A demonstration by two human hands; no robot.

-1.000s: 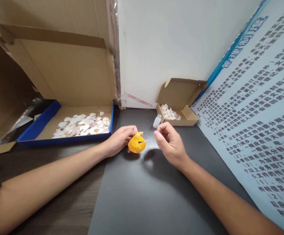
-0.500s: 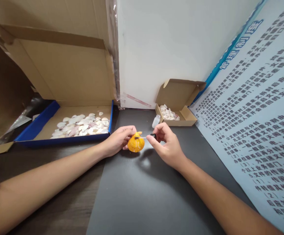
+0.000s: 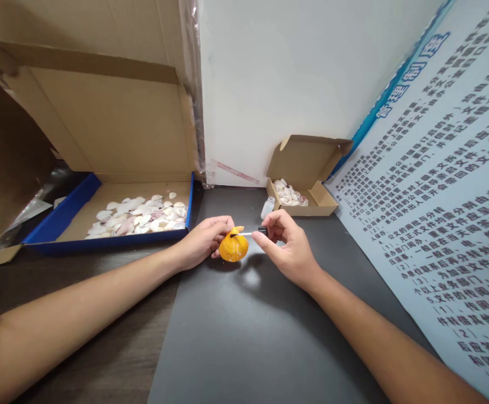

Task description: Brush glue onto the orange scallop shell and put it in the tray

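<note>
Left hand (image 3: pixel 202 244): fingers closed on orange shell (image 3: pixel 233 248), frame centre.
Right hand (image 3: pixel 292 247): fingers pinching brush (image 3: pixel 248 233) by black cap (image 3: pixel 263 230).
Brush axis: near-horizontal, tip leftward at shell's upper part.

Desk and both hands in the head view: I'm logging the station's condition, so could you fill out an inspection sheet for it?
Surface: smooth dark mat beside a wood-grain area
Things in hand: orange shell; thin brush, its tip at the shell
Clutter: pale shells in an open blue-sided box; more in a small cardboard box, a small bottle by its left side
Hands: left hand holds the orange shell; right hand holds the brush's black end
Cables: nothing seen
Surroundings: white panel behind; printed sign on the right
</note>
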